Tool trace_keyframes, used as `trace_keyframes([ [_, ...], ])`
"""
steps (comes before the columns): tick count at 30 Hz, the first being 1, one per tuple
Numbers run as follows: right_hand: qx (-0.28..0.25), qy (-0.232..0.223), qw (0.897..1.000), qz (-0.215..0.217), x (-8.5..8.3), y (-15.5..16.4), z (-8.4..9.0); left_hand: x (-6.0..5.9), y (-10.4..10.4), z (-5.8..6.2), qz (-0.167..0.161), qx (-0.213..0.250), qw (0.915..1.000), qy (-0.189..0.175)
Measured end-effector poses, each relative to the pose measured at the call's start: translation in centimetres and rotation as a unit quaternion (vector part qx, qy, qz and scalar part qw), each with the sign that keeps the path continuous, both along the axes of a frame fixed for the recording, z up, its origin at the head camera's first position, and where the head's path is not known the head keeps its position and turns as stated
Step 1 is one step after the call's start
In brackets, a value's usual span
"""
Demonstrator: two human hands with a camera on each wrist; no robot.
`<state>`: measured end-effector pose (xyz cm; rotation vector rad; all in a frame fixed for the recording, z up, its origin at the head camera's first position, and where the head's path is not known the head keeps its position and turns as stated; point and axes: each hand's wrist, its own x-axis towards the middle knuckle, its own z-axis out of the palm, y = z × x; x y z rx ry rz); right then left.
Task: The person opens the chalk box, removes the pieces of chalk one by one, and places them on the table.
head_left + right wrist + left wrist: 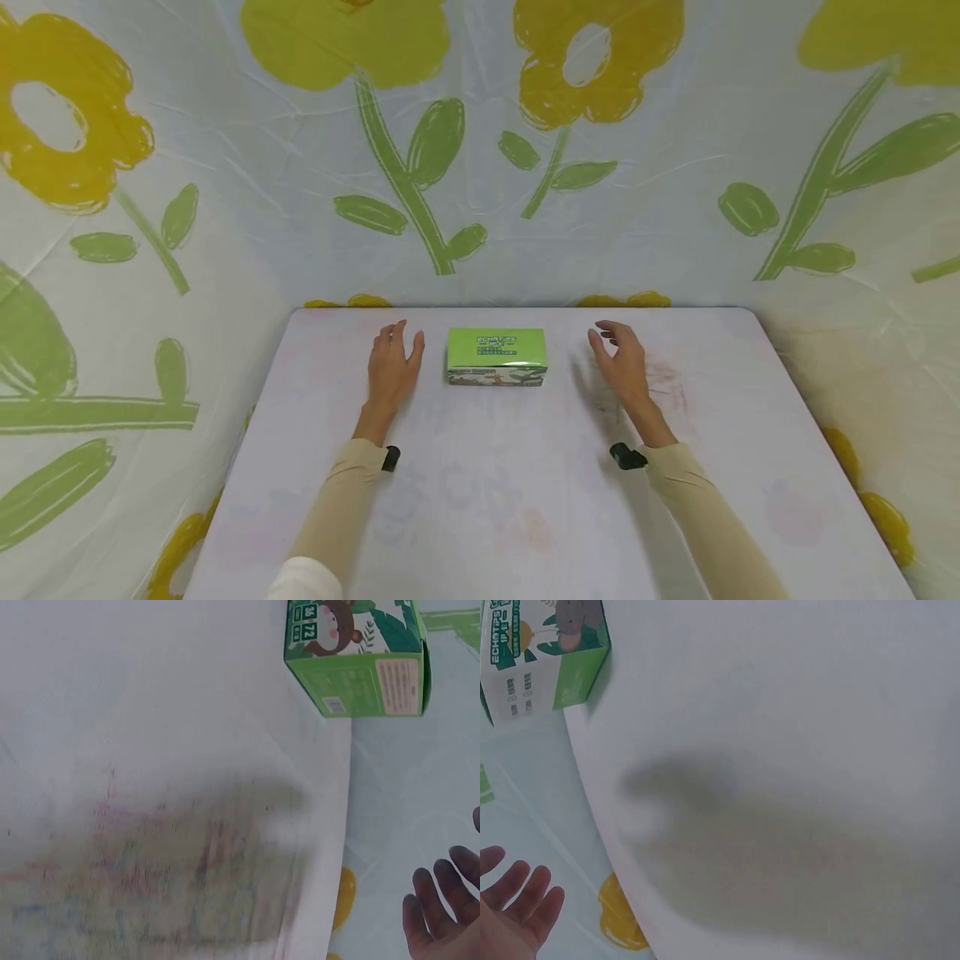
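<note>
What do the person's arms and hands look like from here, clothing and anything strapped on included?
Both the left hand and right hand are gloveless. The left sleeve and right sleeve are plain beige and long; white fabric shows farther up the left arm. A small dark device sits at each wrist, left and right. No cables show.

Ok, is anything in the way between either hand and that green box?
Nothing visible is. The left hand and right hand flank the green ECHOTIPS box without touching it, and only tabletop shows in each gap.
</note>
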<state>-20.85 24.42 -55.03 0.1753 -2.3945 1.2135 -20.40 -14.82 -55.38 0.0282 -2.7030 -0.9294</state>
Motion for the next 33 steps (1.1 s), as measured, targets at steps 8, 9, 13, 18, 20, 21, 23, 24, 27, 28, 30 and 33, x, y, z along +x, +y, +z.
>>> trace_keyframes([
  [8, -0.022, -0.036, 0.999, 0.009, -0.4, -1.3, -0.1, -0.2, 1.3, 0.2, -0.003, 0.023, 0.9996, -0.016],
  [9, -0.022, -0.041, 0.999, 0.010, -0.5, -1.5, 0.0, -0.2, 1.5, 0.2, -0.003, 0.028, 0.9994, -0.018],
  [13, -0.024, -0.053, 0.998, 0.015, -0.7, -2.3, 0.0, -0.2, 2.0, -0.1, -0.006, 0.055, 0.9984, -0.013],
  [18, -0.034, -0.060, 0.997, 0.031, -1.1, -3.1, 0.0, -0.3, 2.7, -0.2, -0.009, 0.078, 0.9969, -0.007],
  [20, -0.039, -0.064, 0.996, 0.038, -1.2, -3.4, 0.1, -0.3, 3.0, -0.2, -0.011, 0.084, 0.9964, -0.006],
  [21, -0.042, -0.067, 0.996, 0.041, -1.2, -3.5, 0.1, -0.3, 3.2, -0.2, -0.013, 0.087, 0.9962, -0.006],
  [23, -0.048, -0.073, 0.995, 0.048, -1.3, -3.9, 0.0, -0.2, 3.5, -0.2, -0.013, 0.092, 0.9957, -0.004],
  [24, -0.051, -0.078, 0.994, 0.051, -1.4, -4.0, -0.1, -0.2, 3.7, -0.2, -0.014, 0.095, 0.9954, -0.005],
  [27, -0.054, -0.088, 0.993, 0.060, -1.6, -4.6, -0.3, -0.2, 4.2, -0.3, -0.012, 0.102, 0.9945, -0.016],
  [28, -0.051, -0.092, 0.992, 0.063, -1.7, -4.8, -0.4, -0.1, 4.3, -0.4, -0.011, 0.104, 0.9943, -0.020],
  [30, -0.049, -0.099, 0.991, 0.070, -1.8, -5.2, -0.5, 0.0, 4.6, -0.5, -0.012, 0.115, 0.9929, -0.027],
  [33, -0.050, -0.111, 0.989, 0.083, -1.9, -5.7, -0.5, 0.1, 5.0, -0.5, -0.016, 0.134, 0.9904, -0.028],
])
